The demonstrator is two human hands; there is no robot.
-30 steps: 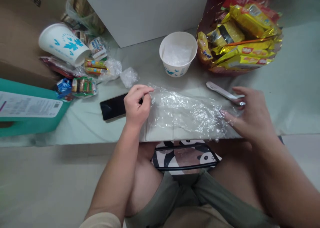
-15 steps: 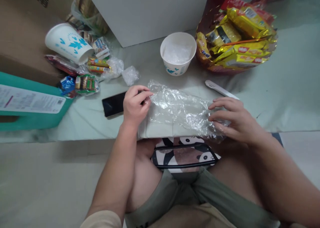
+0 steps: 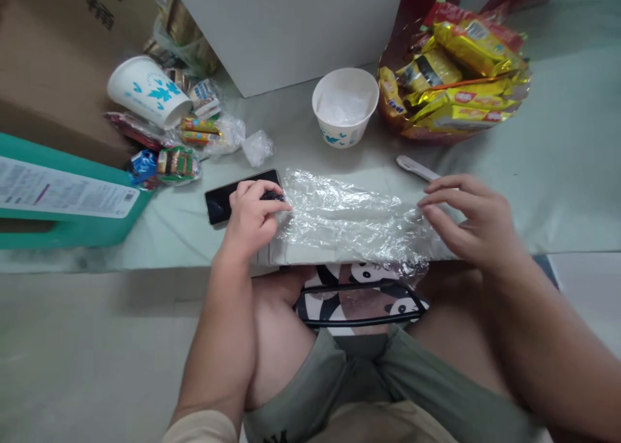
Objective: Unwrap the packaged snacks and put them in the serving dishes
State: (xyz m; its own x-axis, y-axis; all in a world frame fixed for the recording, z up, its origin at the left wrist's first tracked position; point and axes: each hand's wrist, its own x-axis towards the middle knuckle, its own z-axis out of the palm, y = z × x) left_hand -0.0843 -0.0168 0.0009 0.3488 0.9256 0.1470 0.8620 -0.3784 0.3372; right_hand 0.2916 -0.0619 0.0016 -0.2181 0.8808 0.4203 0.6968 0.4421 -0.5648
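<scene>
One crinkled, glossy sheet of clear plastic film [image 3: 339, 216], spread lengthwise on the pale green tablecloth [image 3: 572, 171], with a rumpled lower right corner over the near edge. At its left end, the left hand [image 3: 253, 216], fingers bent, forefinger tip at the margin; at its right end, the right hand [image 3: 478, 220], fingers curved toward the thumb. Cannot tell for either whether pinching the film or merely touching. Partly hidden by the left hand, a flat black rectangular phone [image 3: 219, 204]; just beyond the right fingertips, a slim white utensil [image 3: 414, 165]. Farther back, a round, tapering white paper cup with blue leaf prints [image 3: 342, 134], crumpled translucent plastic [image 3: 343, 107] inside; just beside it, a reddish, gold-rimmed bowl [image 3: 412, 132] heaped with shiny yellow packets [image 3: 466, 100].
</scene>
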